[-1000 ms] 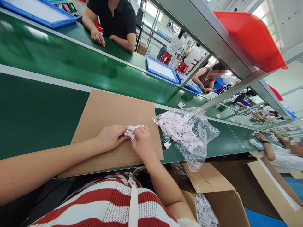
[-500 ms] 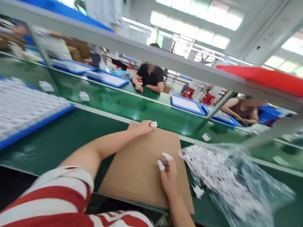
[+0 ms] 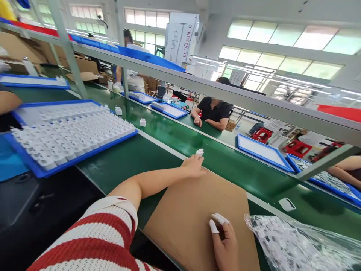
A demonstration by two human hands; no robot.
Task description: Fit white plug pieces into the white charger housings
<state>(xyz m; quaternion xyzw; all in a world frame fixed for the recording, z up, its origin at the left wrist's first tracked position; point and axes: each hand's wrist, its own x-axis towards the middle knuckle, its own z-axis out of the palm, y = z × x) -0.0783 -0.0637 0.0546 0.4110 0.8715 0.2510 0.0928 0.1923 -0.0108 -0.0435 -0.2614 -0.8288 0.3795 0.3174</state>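
My left hand point(image 3: 194, 166) reaches over the far edge of the brown cardboard sheet point(image 3: 194, 214). Its fingertips are at a small white plug adapter point(image 3: 199, 152) with its pins upward, at the green belt. The thumb looks spread away from the adapter, and the fingers hide its lower part. Above the sheet's right part is my right hand point(image 3: 225, 236), with white finger covers on the thumb and a finger. Those two digits are apart, with nothing visible between them; the other fingers are partly curled. A clear bag of white parts point(image 3: 293, 244) lies to its right.
A blue-rimmed tray point(image 3: 93, 156) full of upright white adapters stands at left. Two more adapters, one of them nearer point(image 3: 143, 122), stand on the green belt point(image 3: 175, 139). A white casing point(image 3: 287, 204) lies at right. A metal rail point(image 3: 169, 77) crosses overhead; people sit opposite.
The view has swung left, showing more of the adapter tray. My left hand's fingers have loosened around the adapter, the thumb now spread. My right hand keeps its pose over the cardboard.
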